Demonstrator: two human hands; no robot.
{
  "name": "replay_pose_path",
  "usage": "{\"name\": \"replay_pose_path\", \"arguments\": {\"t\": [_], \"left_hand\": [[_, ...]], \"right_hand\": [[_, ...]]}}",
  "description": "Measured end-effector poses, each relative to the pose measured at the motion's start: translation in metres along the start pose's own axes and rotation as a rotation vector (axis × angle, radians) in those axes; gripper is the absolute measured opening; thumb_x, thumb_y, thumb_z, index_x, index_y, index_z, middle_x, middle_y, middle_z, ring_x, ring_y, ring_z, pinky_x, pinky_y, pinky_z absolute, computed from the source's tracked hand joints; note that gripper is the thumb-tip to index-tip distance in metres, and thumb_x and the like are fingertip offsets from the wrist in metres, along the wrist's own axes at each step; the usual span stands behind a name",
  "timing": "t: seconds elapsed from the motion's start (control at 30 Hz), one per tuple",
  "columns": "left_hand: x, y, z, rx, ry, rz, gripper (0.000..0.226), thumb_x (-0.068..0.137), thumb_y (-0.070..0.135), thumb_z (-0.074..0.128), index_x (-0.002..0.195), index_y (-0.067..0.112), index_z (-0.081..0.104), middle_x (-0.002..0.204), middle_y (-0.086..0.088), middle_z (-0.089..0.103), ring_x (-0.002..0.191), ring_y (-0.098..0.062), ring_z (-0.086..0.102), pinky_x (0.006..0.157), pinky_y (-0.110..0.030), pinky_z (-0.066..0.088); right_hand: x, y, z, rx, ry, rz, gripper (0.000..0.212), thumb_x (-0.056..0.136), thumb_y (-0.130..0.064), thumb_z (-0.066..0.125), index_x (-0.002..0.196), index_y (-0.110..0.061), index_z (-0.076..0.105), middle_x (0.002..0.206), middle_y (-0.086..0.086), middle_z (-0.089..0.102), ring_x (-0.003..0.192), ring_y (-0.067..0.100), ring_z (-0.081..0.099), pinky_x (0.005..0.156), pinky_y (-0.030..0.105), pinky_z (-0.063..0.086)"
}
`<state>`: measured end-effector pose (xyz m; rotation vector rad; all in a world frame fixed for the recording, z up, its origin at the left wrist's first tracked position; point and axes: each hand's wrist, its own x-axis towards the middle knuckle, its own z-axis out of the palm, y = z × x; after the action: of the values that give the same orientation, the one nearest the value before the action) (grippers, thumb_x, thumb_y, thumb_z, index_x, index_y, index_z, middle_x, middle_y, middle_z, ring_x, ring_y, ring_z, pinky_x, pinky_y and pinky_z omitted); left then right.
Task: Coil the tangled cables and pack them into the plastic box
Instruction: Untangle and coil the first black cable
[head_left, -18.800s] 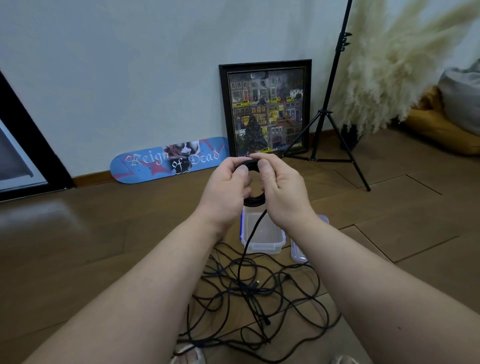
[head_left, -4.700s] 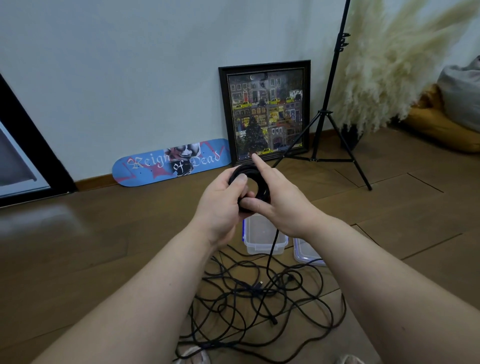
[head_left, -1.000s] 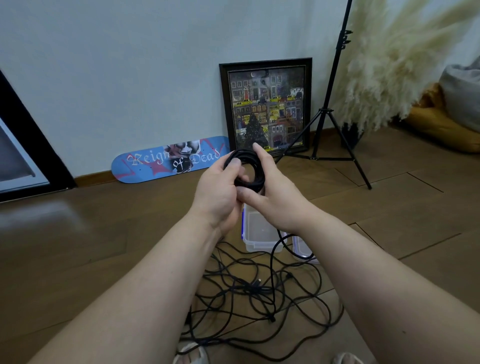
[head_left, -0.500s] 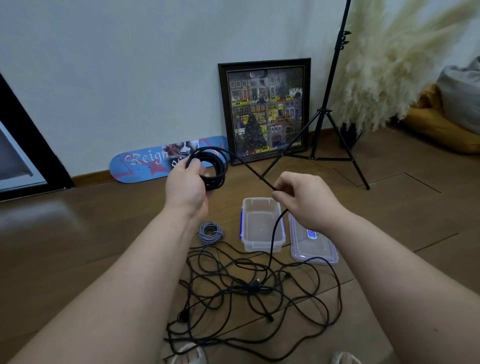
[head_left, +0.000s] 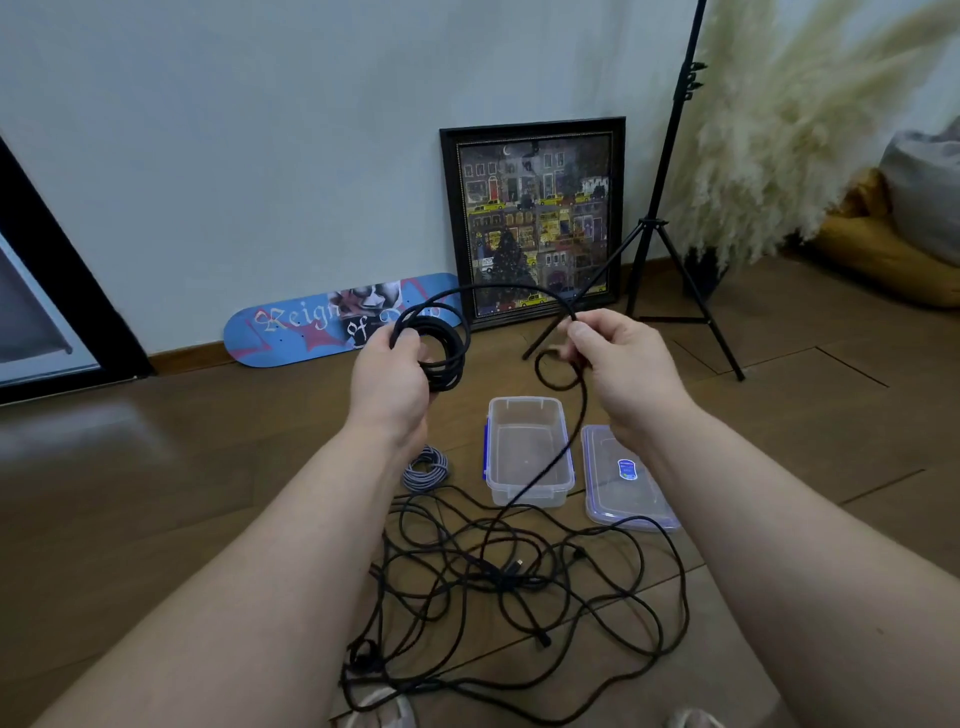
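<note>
My left hand (head_left: 390, 387) grips a coil of black cable (head_left: 445, 347) held up above the floor. From the coil the cable arcs right to my right hand (head_left: 618, 364), which pinches it; a small loop curls under that hand and the rest drops across the plastic box (head_left: 530, 488) into the tangle of black cables (head_left: 519, 582) on the floor. The clear box stands open, with nothing in it. Its lid (head_left: 626, 480) lies flat to its right. A small grey coiled cable (head_left: 426, 467) rests left of the box.
A framed picture (head_left: 537, 221) and a blue skateboard deck (head_left: 322, 325) lean on the wall. A black tripod stand (head_left: 670, 218) rises at the right, beside pampas grass (head_left: 789, 114) and cushions (head_left: 904, 218). The floor is wood.
Both hands had been together winding the coil; they moved apart. Over the last half second my right hand has come up and in, forming an arc and a small loop of cable.
</note>
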<state>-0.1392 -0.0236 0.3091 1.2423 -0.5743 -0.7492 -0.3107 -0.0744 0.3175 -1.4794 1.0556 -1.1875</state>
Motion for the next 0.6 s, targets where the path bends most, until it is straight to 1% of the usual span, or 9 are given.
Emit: {"name": "replay_pose_path", "arguments": {"t": [0.03,0.1,0.17,0.23,0.3,0.4,0.47,0.53,0.6], "left_hand": [[0.000,-0.002,0.000,0.014,-0.001,0.007,0.023,0.101,0.009,0.039,0.091,0.017,0.058,0.081,-0.002,0.048,0.083,-0.020,0.047,0.090,-0.048,0.051],[0.003,-0.006,-0.002,0.046,0.006,0.037,0.021,0.100,0.010,0.039,0.098,0.014,0.059,0.074,0.001,0.045,0.072,-0.015,0.043,0.089,-0.046,0.049],[0.006,-0.007,-0.005,0.125,0.013,0.067,0.027,0.100,0.010,0.040,0.119,0.006,0.058,0.074,-0.004,0.048,0.068,-0.014,0.043,0.085,-0.042,0.048],[0.005,-0.008,-0.007,0.239,0.011,0.100,0.034,0.099,0.011,0.040,0.130,0.008,0.053,0.097,-0.023,0.057,0.082,-0.025,0.055,0.084,-0.038,0.048],[0.001,-0.008,-0.006,0.361,-0.003,0.168,0.032,0.100,0.013,0.041,0.129,0.015,0.053,0.122,-0.025,0.058,0.106,-0.034,0.057,0.085,-0.031,0.046],[-0.007,-0.009,-0.003,0.456,-0.100,0.260,0.024,0.101,0.013,0.042,0.117,0.024,0.055,0.107,-0.009,0.062,0.099,-0.022,0.056,0.086,-0.031,0.045],[-0.010,-0.011,0.000,0.448,-0.202,0.240,0.023,0.100,0.012,0.044,0.108,0.027,0.058,0.099,0.002,0.062,0.094,-0.018,0.057,0.085,-0.033,0.048],[-0.012,-0.010,0.002,0.335,-0.294,0.160,0.023,0.100,0.011,0.047,0.105,0.027,0.062,0.093,0.002,0.064,0.085,-0.012,0.061,0.078,-0.031,0.050],[-0.017,-0.007,0.005,0.172,-0.368,0.074,0.020,0.101,0.010,0.046,0.109,0.018,0.063,0.077,0.006,0.062,0.065,-0.002,0.058,0.067,-0.023,0.048]], "right_hand": [[0.001,0.003,-0.002,-0.111,0.006,0.000,0.018,0.099,-0.017,0.051,0.088,-0.020,0.064,0.068,-0.006,0.058,0.070,0.010,0.055,0.070,0.021,0.047],[0.003,0.010,-0.009,-0.680,-0.017,-0.071,0.020,0.102,-0.022,0.044,0.106,-0.022,0.063,0.079,-0.003,0.059,0.074,0.017,0.054,0.064,0.026,0.043],[0.003,0.009,-0.008,-1.162,-0.103,-0.152,0.027,0.102,-0.020,0.041,0.116,-0.024,0.063,0.096,0.001,0.065,0.085,0.024,0.056,0.066,0.030,0.043],[-0.001,0.002,-0.002,-1.304,-0.267,-0.238,0.027,0.098,-0.019,0.044,0.111,-0.023,0.067,0.102,0.002,0.067,0.092,0.026,0.059,0.070,0.032,0.048],[-0.011,-0.007,0.004,-1.234,-0.497,-0.334,0.023,0.097,-0.023,0.049,0.104,-0.021,0.071,0.095,-0.002,0.069,0.090,0.022,0.061,0.071,0.028,0.046],[-0.022,-0.019,0.010,-0.726,-0.716,-0.283,0.016,0.095,-0.020,0.058,0.090,-0.015,0.072,0.071,-0.012,0.062,0.067,0.005,0.054,0.062,0.018,0.041],[-0.023,-0.022,0.010,-0.299,-0.674,-0.151,0.018,0.095,-0.013,0.059,0.079,-0.016,0.067,0.057,-0.012,0.052,0.051,0.004,0.042,0.050,0.018,0.034],[-0.018,-0.018,0.009,0.033,-0.604,-0.005,0.024,0.098,-0.011,0.054,0.075,-0.015,0.061,0.051,-0.008,0.042,0.046,0.008,0.028,0.046,0.021,0.022],[-0.015,-0.013,0.010,0.133,-0.542,0.054,0.025,0.100,-0.012,0.051,0.076,-0.014,0.059,0.051,-0.005,0.037,0.046,0.009,0.022,0.044,0.020,0.018]]}}
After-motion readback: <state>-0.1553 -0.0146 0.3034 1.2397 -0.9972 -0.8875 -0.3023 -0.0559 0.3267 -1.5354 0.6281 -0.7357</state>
